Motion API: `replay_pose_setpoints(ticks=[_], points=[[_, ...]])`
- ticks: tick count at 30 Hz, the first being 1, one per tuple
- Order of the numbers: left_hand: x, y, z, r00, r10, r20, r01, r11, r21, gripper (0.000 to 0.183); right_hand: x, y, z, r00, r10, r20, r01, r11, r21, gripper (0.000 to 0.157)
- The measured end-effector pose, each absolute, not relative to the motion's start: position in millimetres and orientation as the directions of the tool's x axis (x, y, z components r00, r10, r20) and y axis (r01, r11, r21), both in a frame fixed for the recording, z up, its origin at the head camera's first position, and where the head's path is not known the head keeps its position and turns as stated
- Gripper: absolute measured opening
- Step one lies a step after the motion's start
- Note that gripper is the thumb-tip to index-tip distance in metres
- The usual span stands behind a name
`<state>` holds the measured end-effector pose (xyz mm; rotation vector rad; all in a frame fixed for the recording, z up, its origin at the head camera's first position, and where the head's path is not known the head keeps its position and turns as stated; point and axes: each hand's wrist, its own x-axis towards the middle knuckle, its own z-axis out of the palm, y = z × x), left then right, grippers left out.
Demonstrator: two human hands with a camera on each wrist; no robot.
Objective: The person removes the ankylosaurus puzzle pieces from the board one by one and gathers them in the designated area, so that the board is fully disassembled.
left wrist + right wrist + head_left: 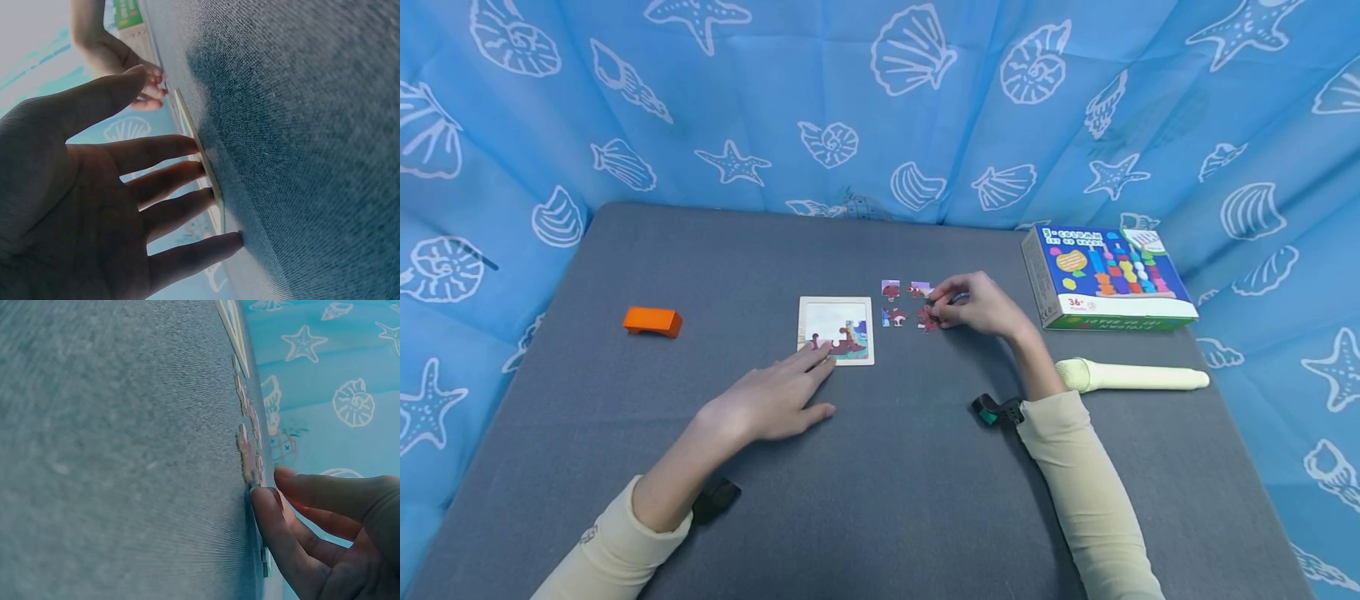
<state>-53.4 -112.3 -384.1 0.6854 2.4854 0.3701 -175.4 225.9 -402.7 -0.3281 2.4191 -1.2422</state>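
- The puzzle tray point(868, 350) lies flat near the middle of the grey table point(887, 500); joined picture pieces point(854, 340) fill it from about 3 to 6 o'clock, its white floor showing from 10 to 1.
- The left hand point(775, 402) comes in from 7 o'clock, its fingers straight and spread, the tips resting on the tray's near edge and gripping nothing.
- Four loose pieces point(891, 290) lie on the table between 2 and 3 o'clock of the tray, just beside it.
- The right hand point(976, 305) has bent fingers, thumb and forefinger close together at the group's 4 o'clock piece; whether they pinch it, I cannot tell.
- Farther out, near 3 o'clock: a bead-set box point(1120, 279), seemingly closed, and a pale microphone-shaped object point(1142, 377).
- At 9 o'clock: an orange block point(652, 320).
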Motion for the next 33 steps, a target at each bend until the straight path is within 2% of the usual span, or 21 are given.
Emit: replay_pose_setpoints(ticks=[24,33], points=[[-53.8,-112.9,-384.6,-0.733,0.533,-0.422,0.386,0.838,0.386,0.075,-170.9,191.8,-400.1,-0.833,-0.505,-0.224,0.011,0.390,-0.921,0.026],[-54.9,-112.5,-384.9,-0.733,0.531,-0.426,0.385,0.839,0.385,0.074,-168.8,166.8,-402.2,-0.797,-0.563,-0.218,-0.039,0.408,-0.912,0.025]])
